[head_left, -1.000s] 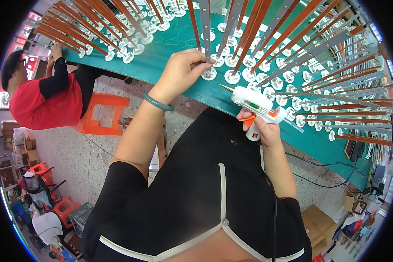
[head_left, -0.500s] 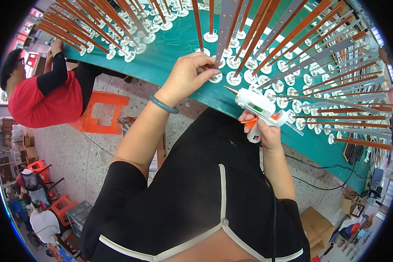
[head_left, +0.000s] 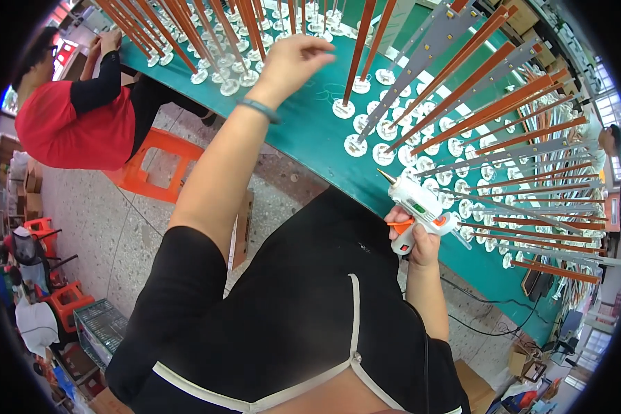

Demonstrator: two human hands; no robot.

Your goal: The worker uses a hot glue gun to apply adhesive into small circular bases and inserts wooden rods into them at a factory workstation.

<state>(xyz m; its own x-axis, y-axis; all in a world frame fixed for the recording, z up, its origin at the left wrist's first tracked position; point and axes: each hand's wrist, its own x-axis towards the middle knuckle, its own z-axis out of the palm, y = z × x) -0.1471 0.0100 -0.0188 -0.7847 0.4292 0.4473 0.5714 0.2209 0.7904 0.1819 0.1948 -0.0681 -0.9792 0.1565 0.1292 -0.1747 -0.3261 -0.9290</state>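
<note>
Left hand [head_left: 290, 65] has come off the grey strip [head_left: 419, 60], fingers parted, empty, over green table [head_left: 303, 132]; right hand [head_left: 424, 247] grips white glue gun [head_left: 417, 199], nozzle [head_left: 386, 176] near round white bases [head_left: 383, 154].

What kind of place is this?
Probably a workshop or small factory. Lots of thin strips stand on round white bases across a long green table, the right hand holds a glue gun, and another person in red is at the table too.
</note>
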